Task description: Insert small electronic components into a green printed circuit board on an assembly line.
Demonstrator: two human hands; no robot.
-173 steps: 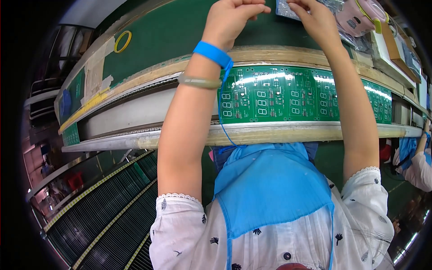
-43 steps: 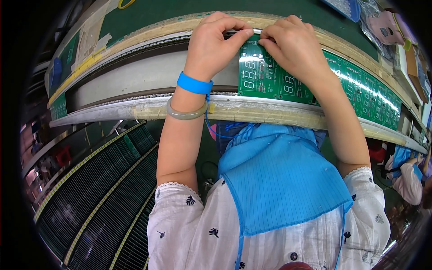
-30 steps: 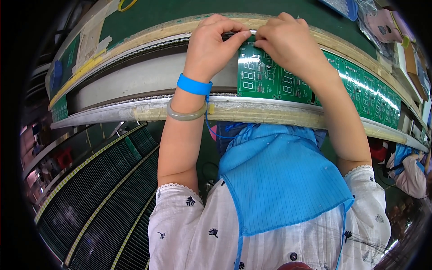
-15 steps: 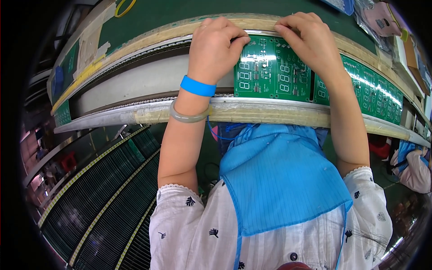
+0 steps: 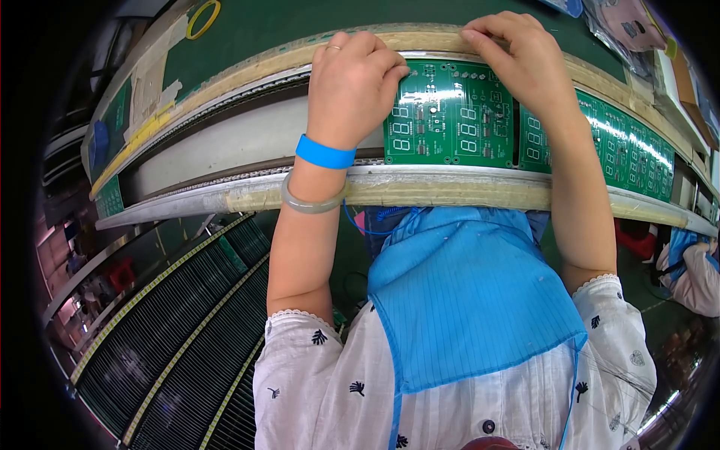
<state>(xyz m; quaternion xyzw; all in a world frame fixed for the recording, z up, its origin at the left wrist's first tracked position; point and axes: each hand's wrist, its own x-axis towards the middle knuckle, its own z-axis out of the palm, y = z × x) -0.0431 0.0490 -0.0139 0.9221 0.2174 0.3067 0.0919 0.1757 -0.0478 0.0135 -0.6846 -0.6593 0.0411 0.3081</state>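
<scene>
A green circuit board (image 5: 450,120) with printed digit outlines and small parts lies across the two metal rails in front of me. My left hand (image 5: 351,90) is at its far left corner, thumb and forefinger pinched together at the edge. Whatever is between those fingertips is hidden or too small to name. My right hand (image 5: 519,64) is over the far rail near the board's far right corner. Its thumb and forefinger tips are close together above the wooden strip (image 5: 427,37), and their contents cannot be made out. My right forearm covers part of the gap to the neighbouring boards.
More green boards (image 5: 630,150) sit along the rails to the right. A grey bed (image 5: 225,150) shows between the rails at left. Ribbed black racks (image 5: 172,322) stand at lower left. A yellow ring (image 5: 203,19) lies on the green surface beyond; clear plastic bags (image 5: 611,37) lie far right.
My right hand has risen slightly, its fingertips moving away from the board's far edge. My left hand has shifted a little left, still pinched at the board's corner. The view has turned slightly.
</scene>
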